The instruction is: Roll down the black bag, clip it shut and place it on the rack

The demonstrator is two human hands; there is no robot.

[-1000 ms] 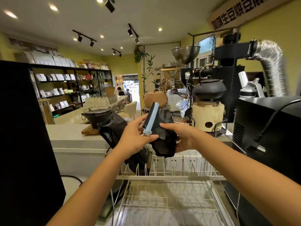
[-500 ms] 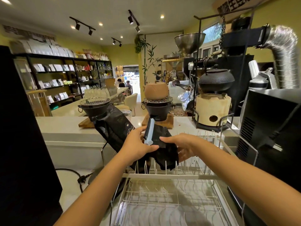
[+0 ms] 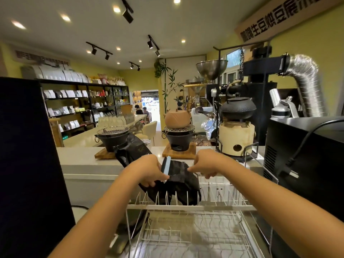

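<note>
A rolled-down black bag [image 3: 183, 190] stands among the far prongs of the white wire rack [image 3: 191, 207]. A light blue clip [image 3: 166, 165] runs along its rolled top. My left hand [image 3: 149, 170] grips the bag's top at the clip's near end. My right hand [image 3: 205, 164] pinches the bag's upper right edge. A second, taller black bag [image 3: 133, 149] leans behind my left hand at the rack's far left.
A black machine [image 3: 305, 159] with a cable stands right of the rack. On the counter behind are two black braziers on wooden boards [image 3: 178, 153], a clay stove [image 3: 236, 138] with an iron kettle. A dark panel [image 3: 28, 164] fills the left.
Both hands have lowered the clipped bag from chest height down into the rack's far prongs. My right hand shifted from the bag's side to its upper right edge.
</note>
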